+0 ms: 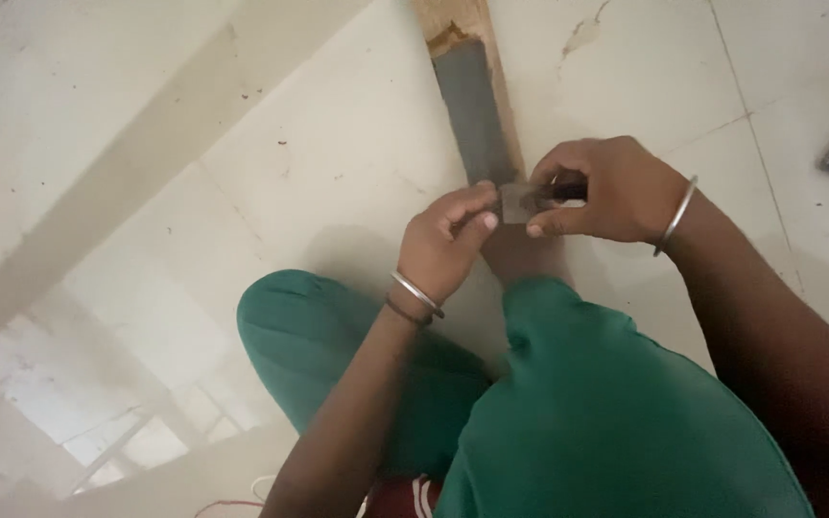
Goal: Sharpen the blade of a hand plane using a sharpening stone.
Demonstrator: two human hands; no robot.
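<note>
A: How do your hands stand at the wooden plank (pixel 480 19)?

B: Your left hand (pixel 445 247) comes up from your knee with a bent wrist. Its thumb and forefinger are pinched together on the small metal piece (pixel 515 200) at the near end of the plank. Your right hand (pixel 606 192) comes from the right side of the plank with curled fingers. Its grip is clamped on a dark handle (pixel 568 191) that meets the same metal piece.

A: And where is this piece exactly?

B: It is between both your hands, touching the near end of the grey strip (pixel 477 115) on the plank, above your bare foot (pixel 520 254).

A: What are the materials?

B: The plank is pale wood, long and narrow, chipped at the far end. The strip on it is dull grey and flat. The small piece looks like shiny metal; its exact shape I cannot tell. The floor (pixel 290 144) under the plank is smooth light tile with some specks. You wear a thin metal bangle (pixel 675 215) on the right wrist.
</note>
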